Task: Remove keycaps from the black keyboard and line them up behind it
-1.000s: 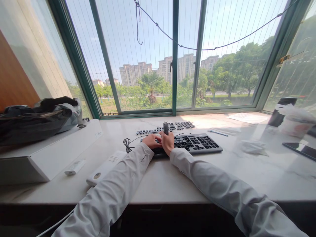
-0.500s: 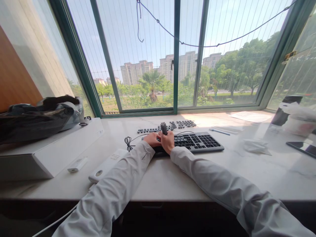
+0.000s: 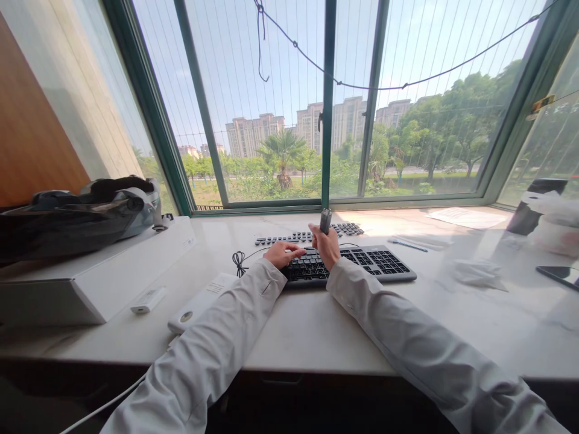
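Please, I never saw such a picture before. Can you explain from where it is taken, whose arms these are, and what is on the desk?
The camera sits on a person's head and looks forward and down, so the two sleeved arms are that person's own. There is no machine, only bare hands. The left hand rests on the left part of a dark keyboard on a pale window desk. The right hand is raised just above the keys and grips a small grey tool, upright. Behind lie rows of loose keycaps. At left stand a white box with a dark bag on it, and a small white stick. At right lie a pen and a phone.
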The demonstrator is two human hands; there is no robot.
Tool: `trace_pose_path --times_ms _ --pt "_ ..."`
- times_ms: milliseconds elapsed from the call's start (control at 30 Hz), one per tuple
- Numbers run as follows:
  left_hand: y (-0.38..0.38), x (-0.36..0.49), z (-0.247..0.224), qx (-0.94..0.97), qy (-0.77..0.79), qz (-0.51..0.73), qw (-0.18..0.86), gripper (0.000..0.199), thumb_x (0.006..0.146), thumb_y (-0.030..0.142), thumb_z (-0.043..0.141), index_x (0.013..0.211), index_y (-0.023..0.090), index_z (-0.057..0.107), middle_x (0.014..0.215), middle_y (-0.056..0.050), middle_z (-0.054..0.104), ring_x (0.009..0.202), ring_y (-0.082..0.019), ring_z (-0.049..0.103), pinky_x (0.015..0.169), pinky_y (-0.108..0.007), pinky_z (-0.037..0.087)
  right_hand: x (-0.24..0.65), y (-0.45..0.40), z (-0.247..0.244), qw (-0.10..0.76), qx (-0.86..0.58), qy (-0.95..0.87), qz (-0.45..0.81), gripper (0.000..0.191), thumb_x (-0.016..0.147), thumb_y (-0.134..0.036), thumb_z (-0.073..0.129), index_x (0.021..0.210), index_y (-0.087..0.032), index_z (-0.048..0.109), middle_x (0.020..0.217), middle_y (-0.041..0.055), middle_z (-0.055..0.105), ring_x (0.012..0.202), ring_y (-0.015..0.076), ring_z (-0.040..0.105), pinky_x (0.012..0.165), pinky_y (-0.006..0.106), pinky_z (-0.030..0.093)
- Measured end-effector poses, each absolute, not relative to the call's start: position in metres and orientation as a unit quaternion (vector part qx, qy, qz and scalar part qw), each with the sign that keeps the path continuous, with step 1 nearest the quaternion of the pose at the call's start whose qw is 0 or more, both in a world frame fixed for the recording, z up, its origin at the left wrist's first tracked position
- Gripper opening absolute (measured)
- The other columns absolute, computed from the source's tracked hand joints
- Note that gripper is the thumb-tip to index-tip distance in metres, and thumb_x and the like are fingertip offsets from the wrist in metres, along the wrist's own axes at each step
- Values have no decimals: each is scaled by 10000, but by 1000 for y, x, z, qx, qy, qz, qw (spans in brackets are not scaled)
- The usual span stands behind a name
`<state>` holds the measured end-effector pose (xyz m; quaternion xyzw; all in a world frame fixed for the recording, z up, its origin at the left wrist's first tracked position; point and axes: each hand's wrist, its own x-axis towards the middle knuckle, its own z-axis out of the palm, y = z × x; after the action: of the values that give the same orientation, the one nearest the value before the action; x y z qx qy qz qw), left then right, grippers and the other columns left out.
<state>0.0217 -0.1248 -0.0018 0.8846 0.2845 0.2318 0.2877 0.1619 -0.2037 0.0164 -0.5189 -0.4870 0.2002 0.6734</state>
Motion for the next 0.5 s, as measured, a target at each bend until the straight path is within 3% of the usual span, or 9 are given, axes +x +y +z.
trace_pose_path --times_ms 133,267,367,500 --pt "-128 22 -1 876 330 275 221 442 808 571 473 872 205 713 711 -8 693 442 -103 526 599 -246 433 200 -206 22 548 -600 -572 110 414 712 -530 565 504 -173 540 458 -4 466 477 116 394 495 258 272" --pt "-129 22 -2 879 352 303 109 337 825 508 504 870 254 721 787 -16 713 702 -163 624 689 -246 423 213 -202 14 451 -605 -645 120 374 680 -525 608 587 -165 649 502 -7 530 518 128 456 511 243 282" --pt "-131 24 -3 886 332 317 65 286 832 471 522 914 273 711 932 -10 711 875 -185 621 750 -252 420 211 -199 6 425 -599 -667 124 370 640 -521 639 552 -162 638 462 -25 491 499 119 439 493 236 265" --pt "-135 28 -3 899 303 311 52 274 848 433 518 962 263 701 976 -20 699 864 -182 621 768 -256 430 209 -196 1 428 -583 -676 143 342 600 -485 676 530 -154 627 435 -46 446 476 98 408 488 225 261"
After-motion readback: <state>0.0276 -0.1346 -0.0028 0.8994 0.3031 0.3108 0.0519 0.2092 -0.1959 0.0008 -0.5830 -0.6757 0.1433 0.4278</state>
